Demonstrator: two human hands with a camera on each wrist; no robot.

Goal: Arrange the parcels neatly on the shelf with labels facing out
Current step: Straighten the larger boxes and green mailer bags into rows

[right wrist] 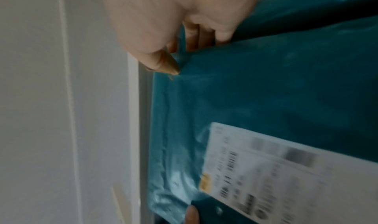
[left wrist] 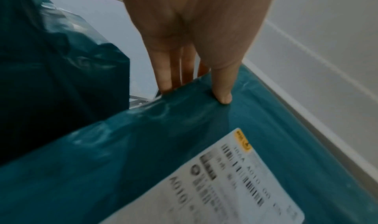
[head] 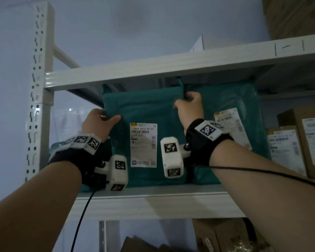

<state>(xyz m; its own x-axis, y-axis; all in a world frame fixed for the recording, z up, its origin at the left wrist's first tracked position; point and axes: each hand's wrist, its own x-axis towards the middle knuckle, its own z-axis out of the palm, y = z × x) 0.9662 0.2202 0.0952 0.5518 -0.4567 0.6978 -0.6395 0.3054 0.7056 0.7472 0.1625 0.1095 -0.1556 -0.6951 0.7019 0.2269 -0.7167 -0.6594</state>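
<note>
A teal parcel (head: 144,110) stands upright on the shelf (head: 153,195), its white label (head: 143,144) facing out, and both hands hold it by its upper corners. The left hand (head: 98,122) grips the upper left edge: in the left wrist view the thumb (left wrist: 222,88) presses on the front face while the fingers (left wrist: 165,75) go behind the edge. The right hand (head: 189,106) pinches the upper right corner, thumb on the front and curled fingers behind the folded plastic, just under the shelf board above (head: 153,70). The parcel lies between the two hands, its bottom edge resting on the shelf. Just beside it on the right stands a second teal parcel (head: 229,99), touching it or nearly so, with its own label (head: 231,124) facing out and partly hidden by the right wrist. Further right on the same shelf are cardboard boxes (head: 298,142) with labels facing out. To the left, behind the left wrist, another teal bag (left wrist: 51,65) shows, crumpled. Below the shelf, more cardboard boxes (head: 222,235) sit on a lower level.
</note>
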